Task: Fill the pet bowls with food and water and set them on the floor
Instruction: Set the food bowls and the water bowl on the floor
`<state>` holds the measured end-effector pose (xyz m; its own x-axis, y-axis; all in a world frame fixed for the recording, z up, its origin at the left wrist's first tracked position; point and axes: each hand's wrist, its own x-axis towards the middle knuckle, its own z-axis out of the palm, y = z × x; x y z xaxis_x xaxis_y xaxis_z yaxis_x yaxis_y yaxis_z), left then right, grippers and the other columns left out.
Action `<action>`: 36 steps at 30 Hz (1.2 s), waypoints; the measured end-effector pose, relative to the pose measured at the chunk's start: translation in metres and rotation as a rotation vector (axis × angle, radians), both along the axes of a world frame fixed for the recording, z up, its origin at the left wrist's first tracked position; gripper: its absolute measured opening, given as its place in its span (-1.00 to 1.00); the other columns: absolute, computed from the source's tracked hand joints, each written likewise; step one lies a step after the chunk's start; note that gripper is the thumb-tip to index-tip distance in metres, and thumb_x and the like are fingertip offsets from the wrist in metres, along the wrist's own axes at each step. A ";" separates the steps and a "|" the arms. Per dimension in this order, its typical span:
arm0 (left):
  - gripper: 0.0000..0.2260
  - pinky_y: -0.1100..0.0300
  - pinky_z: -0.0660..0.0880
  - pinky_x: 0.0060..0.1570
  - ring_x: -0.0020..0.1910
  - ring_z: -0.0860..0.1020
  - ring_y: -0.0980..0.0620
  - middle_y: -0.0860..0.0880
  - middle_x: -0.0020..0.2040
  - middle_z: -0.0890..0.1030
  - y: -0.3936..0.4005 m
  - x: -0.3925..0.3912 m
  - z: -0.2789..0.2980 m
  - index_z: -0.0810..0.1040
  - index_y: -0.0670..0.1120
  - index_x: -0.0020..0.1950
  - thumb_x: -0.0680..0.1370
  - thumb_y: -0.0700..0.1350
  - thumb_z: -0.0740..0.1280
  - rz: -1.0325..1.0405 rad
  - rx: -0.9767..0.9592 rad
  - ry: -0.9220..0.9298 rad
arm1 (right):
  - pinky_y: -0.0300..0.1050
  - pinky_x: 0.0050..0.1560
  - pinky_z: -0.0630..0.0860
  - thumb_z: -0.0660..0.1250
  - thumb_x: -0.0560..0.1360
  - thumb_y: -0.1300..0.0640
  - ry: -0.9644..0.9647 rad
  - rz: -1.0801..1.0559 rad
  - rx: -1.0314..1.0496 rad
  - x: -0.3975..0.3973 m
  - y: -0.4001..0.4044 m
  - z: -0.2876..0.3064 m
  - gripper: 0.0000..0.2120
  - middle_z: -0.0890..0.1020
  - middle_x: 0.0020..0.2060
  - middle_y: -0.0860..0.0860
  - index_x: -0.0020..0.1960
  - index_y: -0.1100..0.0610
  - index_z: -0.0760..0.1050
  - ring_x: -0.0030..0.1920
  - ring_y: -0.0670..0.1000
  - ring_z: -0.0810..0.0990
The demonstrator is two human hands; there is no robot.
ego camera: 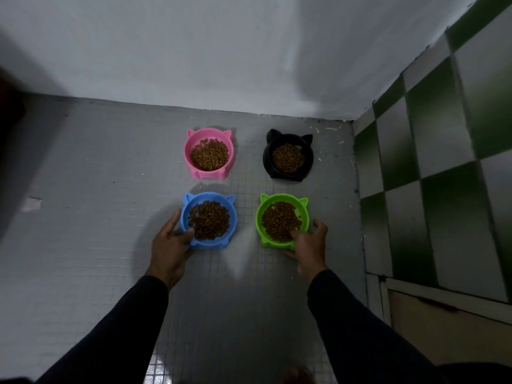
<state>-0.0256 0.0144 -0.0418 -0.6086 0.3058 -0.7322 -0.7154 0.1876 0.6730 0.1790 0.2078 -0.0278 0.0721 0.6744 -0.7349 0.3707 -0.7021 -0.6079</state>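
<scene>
Several cat-eared bowls full of brown kibble stand on the grey tiled floor [97,217]. The pink bowl [191,142] and the black bowl [267,159] sit farther away, near the wall. My left hand [169,245] grips the near-left rim of the blue bowl [210,196], thumb over the rim onto the kibble. On the right, the green bowl [259,217] is held at its near-right rim by my right hand [309,248], thumb inside and fingers around the outside. Both near bowls appear to rest on the floor.
A white wall [221,51] runs behind the bowls. A green-and-white checkered tiled wall [429,162] closes the right side, with a pale panel [443,328] low down. A dark object [8,120] sits at the far left edge.
</scene>
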 end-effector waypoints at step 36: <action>-0.70 0.03 0.55 0.04 0.06 0.67 -0.17 -0.06 -0.02 0.69 -0.005 -0.005 -0.006 0.63 -0.12 0.30 0.56 -0.22 0.42 -0.338 -0.461 0.572 | 0.02 0.20 0.47 0.25 0.55 0.31 -0.397 0.566 0.283 0.014 0.018 -0.001 -0.67 0.60 0.18 0.28 0.28 0.25 0.59 0.18 0.27 0.57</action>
